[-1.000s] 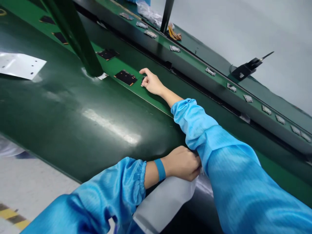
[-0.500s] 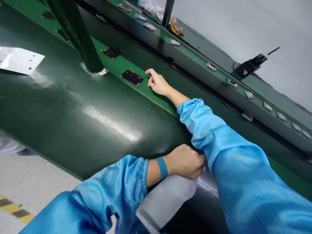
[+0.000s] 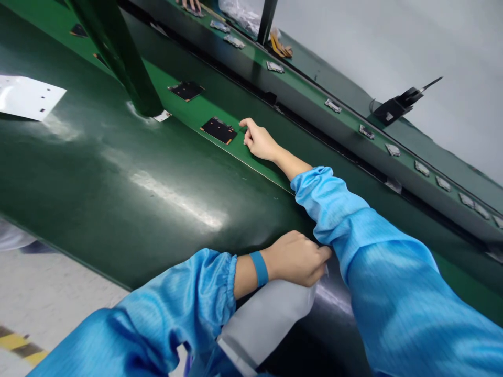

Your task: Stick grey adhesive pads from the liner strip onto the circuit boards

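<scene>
My right hand [image 3: 257, 137] reaches out over the green conveyor strip [image 3: 259, 168], its index finger stretched out and the other fingers curled. Nothing shows in its grasp. Just left of its fingertip lies a flat black panel [image 3: 218, 130] with small orange corner patches, apart from the finger. A similar black panel [image 3: 186, 90] lies farther up the strip. My left hand [image 3: 296, 258], with a blue wristband [image 3: 259, 268], is closed at the table edge near my right sleeve. A greyish-white sheet or bag [image 3: 271, 319] lies under it; whether the fingers grip this is hidden.
A green post [image 3: 121, 63] rises from the table [image 3: 98, 183] at left, near a white plate [image 3: 29, 97]. Several small metallic parts [image 3: 334, 106] line a raised rear ledge, beside a black holder [image 3: 395, 109]. Another person's hand [image 3: 192, 5] is at the top left.
The black panels have shifted right along the strip relative to the post, and my right hand has moved slightly right too. Another person's hand has appeared at the top left.
</scene>
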`<state>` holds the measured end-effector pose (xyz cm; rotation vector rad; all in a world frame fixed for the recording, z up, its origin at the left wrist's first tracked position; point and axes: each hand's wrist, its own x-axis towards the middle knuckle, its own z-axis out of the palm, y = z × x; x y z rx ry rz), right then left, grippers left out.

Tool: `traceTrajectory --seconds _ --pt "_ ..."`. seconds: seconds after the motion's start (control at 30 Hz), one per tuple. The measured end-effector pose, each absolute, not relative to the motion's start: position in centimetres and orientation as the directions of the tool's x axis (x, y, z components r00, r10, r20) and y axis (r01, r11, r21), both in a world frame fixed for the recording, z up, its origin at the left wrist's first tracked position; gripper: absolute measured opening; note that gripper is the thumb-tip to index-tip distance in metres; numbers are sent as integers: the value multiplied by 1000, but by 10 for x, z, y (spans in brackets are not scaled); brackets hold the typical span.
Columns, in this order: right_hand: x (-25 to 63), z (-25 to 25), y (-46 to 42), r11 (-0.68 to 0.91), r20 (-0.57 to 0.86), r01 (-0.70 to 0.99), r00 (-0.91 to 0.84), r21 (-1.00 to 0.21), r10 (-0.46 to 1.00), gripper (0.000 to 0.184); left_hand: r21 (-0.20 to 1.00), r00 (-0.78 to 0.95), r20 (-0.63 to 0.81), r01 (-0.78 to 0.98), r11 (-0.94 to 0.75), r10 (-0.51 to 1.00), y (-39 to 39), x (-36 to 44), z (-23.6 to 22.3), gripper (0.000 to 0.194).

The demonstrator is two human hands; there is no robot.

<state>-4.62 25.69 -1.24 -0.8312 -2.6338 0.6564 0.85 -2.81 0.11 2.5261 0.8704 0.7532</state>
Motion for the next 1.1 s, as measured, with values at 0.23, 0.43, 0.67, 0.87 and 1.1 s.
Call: traceTrajectory --seconds 0.23,0.43,0.67,0.87,1.1 --pt "-36 -18 246 741 148 581 -744 -338 651 56 475 675 358 464 -748 645 -28 7 4 20" --pt "-22 -6 265 626 245 653 -583 -428 775 78 482 683 354 453 -750 639 -31 8 6 20" --pt "-103 21 236 352 -182 546 -699 -760 692 13 444 670 410 446 -777 619 -30 10 -1 20" --pt "-126 32 215 195 -282 594 -613 -780 738 21 378 650 533 390 -839 542 -27 13 -12 31" --pt "-109 35 214 141 -305 600 -578 -788 757 24 394 644 500 426 -815 579 -29 14 -8 31"
